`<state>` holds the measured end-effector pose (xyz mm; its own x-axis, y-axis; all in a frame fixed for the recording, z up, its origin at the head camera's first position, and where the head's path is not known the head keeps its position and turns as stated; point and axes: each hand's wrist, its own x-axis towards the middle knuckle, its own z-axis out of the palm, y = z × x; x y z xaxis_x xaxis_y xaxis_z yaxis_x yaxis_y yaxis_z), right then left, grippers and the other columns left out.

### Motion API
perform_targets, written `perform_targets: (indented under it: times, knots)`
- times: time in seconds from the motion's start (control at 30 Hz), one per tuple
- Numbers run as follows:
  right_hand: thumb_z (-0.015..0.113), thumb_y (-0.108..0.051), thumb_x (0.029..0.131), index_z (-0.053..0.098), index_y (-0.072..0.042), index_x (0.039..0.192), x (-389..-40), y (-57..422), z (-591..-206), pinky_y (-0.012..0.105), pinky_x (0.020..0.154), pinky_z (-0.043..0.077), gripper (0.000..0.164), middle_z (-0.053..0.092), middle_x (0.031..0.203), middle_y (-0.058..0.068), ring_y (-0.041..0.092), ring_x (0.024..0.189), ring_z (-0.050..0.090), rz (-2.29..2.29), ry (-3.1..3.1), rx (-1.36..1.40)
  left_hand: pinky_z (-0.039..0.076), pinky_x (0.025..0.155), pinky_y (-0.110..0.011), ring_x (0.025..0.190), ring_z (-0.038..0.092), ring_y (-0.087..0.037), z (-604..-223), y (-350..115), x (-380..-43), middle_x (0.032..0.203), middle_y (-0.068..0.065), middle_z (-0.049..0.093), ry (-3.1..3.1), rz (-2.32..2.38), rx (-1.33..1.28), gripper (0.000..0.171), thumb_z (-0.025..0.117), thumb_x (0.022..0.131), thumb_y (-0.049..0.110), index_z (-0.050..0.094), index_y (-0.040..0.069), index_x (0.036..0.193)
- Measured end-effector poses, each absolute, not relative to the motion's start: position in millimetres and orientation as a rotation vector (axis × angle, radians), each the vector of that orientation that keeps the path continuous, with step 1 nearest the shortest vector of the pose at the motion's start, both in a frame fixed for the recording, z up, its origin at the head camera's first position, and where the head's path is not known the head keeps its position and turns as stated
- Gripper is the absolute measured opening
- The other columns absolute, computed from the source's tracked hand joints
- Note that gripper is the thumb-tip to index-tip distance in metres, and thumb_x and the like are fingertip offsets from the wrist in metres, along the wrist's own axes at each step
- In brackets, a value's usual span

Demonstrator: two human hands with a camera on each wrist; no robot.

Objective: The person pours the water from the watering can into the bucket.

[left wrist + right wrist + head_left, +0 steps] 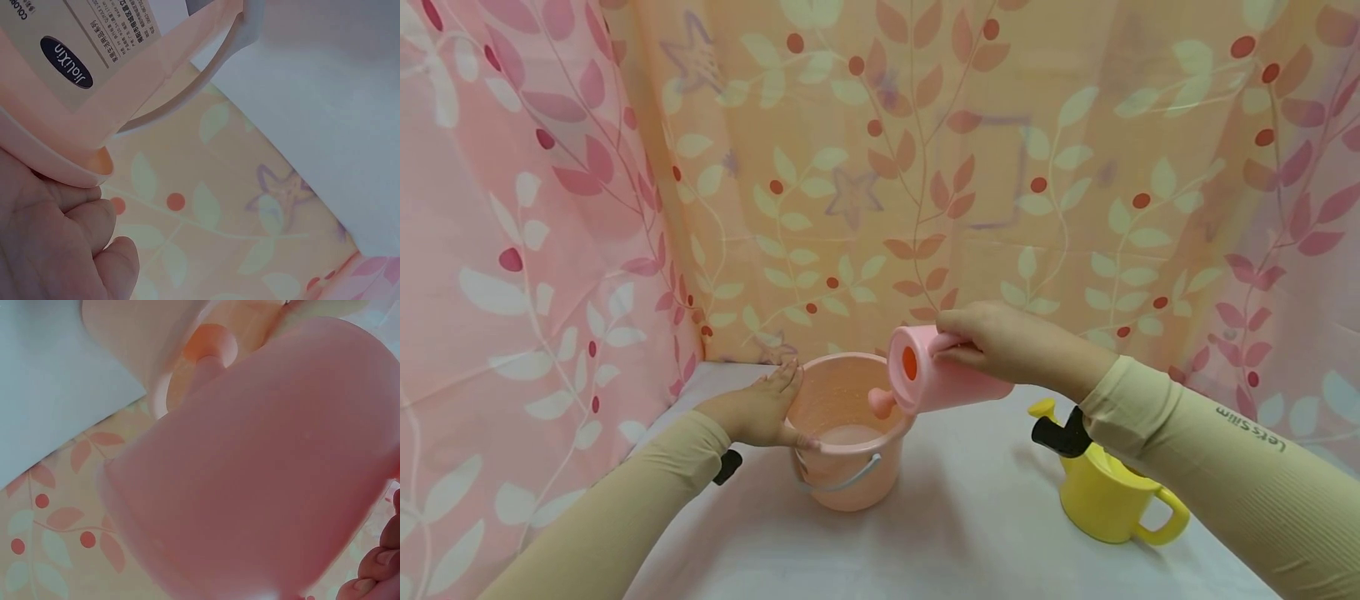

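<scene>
My right hand (1000, 342) grips the handle of a pink watering can (955, 383), which is tipped over on its side with its spout toward the left. The round spout head (882, 403) hangs just inside the rim of a peach bucket (856, 483). In the right wrist view, the can's smooth body (262, 462) fills most of the frame, with curled fingers (381, 565) at the right edge. My left hand (756, 412) rests against the bucket's left rim, fingers extended and thumb along the front. The bucket's grey handle (842, 483) hangs down in front.
A yellow watering can (1105, 496) stands on the white table surface (985, 533) at the right, partly under my right forearm. Leaf-patterned cloth (865, 183) hangs behind and on both sides. In the left wrist view, the bucket bears a printed label (69, 59).
</scene>
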<state>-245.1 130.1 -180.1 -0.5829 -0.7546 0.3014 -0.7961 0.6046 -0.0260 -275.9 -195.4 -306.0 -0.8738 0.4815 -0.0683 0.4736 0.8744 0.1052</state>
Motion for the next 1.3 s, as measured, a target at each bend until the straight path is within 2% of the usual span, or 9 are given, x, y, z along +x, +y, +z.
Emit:
perform_targets:
  times: [0.73,1.3]
  knots:
    - [0.066,-0.015,0.084,0.045,-0.019,0.067,-246.3,130.7,-182.7,0.023,0.054,0.039,0.027,0.041,0.061,-0.008,0.01,0.059,0.042,0.158,-2.509,1.268,0.017,0.107,-0.052,0.137,0.005,-0.038,-306.2,-195.3,-276.2,0.148,-0.029,0.005,2.955,0.112,0.755,0.122,0.051,0.068,0.077,0.012,-0.012,0.141]
    - [0.068,-0.017,0.082,0.047,-0.019,0.069,-246.0,129.4,-183.3,0.023,0.056,0.04,0.025,0.044,0.063,-0.008,0.01,0.061,0.044,0.129,-2.501,1.285,0.016,0.108,-0.052,0.137,0.006,-0.038,-308.1,-195.9,-277.8,0.148,-0.029,0.006,2.958,0.119,0.749,0.121,0.052,0.069,0.076,0.012,-0.013,0.141]
